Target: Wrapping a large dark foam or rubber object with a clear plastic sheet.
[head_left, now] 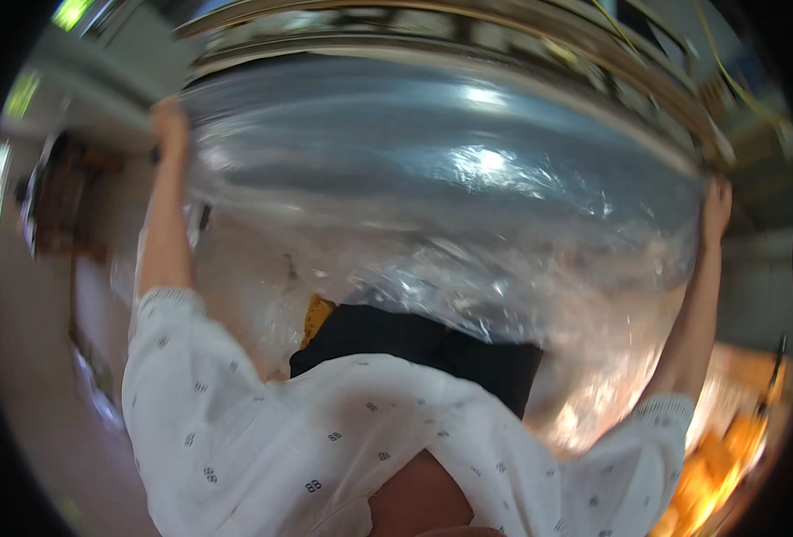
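Two hands, both the wearer's own, spread wide apart. The left hand [171, 125], at 10 o'clock, is closed at the near end of a broad plastic film [468, 125]; its fingers look curled on the edge, though blur hides the exact grip. The right hand [718, 201], between 2 and 3 o'clock, is likewise closed on the opposite end, knuckles bunched.

The film: one piece or bundle, stretched across 12 o'clock between the hands. Upper part grey-blue, bulging, glossy with highlights; lower part clear, crinkled, hanging toward the wearer. Whether it wraps something or is layers of film alone, cannot tell.

Closer to the body, at 6 o'clock: dark trousers [414, 345] and a white shirt [262, 421] with small dark motifs. One mustard patch [317, 315] shows by the trousers, toward 8 o'clock; its kind is unclear.

Farther out: at least two wooden rails [468, 22] run beyond the film at 12 o'clock, bowed by the lens. Yellow cord [723, 67] at 2 o'clock, two strands visible. One brown piece of furniture [70, 192], blurred, between 9 and 10 o'clock. At 4 o'clock, an orange-yellow heap [709, 474], contents too blurred to count.
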### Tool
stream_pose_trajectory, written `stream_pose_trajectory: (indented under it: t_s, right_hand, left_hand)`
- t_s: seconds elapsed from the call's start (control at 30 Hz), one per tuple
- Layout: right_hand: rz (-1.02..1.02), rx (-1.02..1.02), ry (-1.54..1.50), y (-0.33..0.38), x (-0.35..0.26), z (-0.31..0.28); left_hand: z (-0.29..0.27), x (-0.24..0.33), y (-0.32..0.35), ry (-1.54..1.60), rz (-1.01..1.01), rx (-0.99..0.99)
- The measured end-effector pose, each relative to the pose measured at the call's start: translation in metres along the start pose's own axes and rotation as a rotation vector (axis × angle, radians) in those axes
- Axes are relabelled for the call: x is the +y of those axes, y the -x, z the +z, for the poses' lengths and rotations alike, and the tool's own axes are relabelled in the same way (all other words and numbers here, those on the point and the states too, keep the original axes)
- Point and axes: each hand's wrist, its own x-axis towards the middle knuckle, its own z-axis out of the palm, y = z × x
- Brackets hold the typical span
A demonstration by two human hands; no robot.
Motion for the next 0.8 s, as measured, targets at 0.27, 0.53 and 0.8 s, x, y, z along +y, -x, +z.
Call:
stream_pose_trajectory:
  t_s: [0.27, 0.53, 0.8]
  right_hand:
    - [0.131, -0.041, -0.19, 0.005, 0.043, 0.03]
    - [0.073, -0.01, 0.008, -0.028, 0.043, 0.048]
    - [0.099, 0.152, 0.291, -0.017, 0.018, 0.03]
  left_hand:
    - [0.049, 0.039, -0.017, 0.471, -0.232, -0.128]
    - [0.094, 0.022, -0.057, 0.324, -0.188, -0.195]
    - [0.111, 0.031, -0.054, 0.286, -0.276, -0.13]
